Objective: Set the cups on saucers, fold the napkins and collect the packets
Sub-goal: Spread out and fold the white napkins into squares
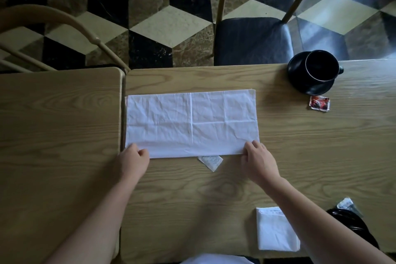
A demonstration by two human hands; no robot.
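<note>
At centre frame, the left hand (134, 156) and right hand (256, 157) each pinch a near corner of the white napkin (191, 123), which lies flat as a long rectangle across the table (321, 146). Folding is in hand; the next fold likely needs edges aligned. A folded napkin (275, 229) sits lower right, white packet (211, 162) and red packet (319, 103) uncollected, cup (321, 65) on saucer (300, 79) upper right.

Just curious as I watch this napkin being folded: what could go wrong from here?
The white packet lies half under the napkin's near edge, between the left hand and right hand; it could get folded inside and missed. The napkin's left edge sits at the gap between the tables, so it might snag there. The red packet by the saucer could be forgotten.
</note>
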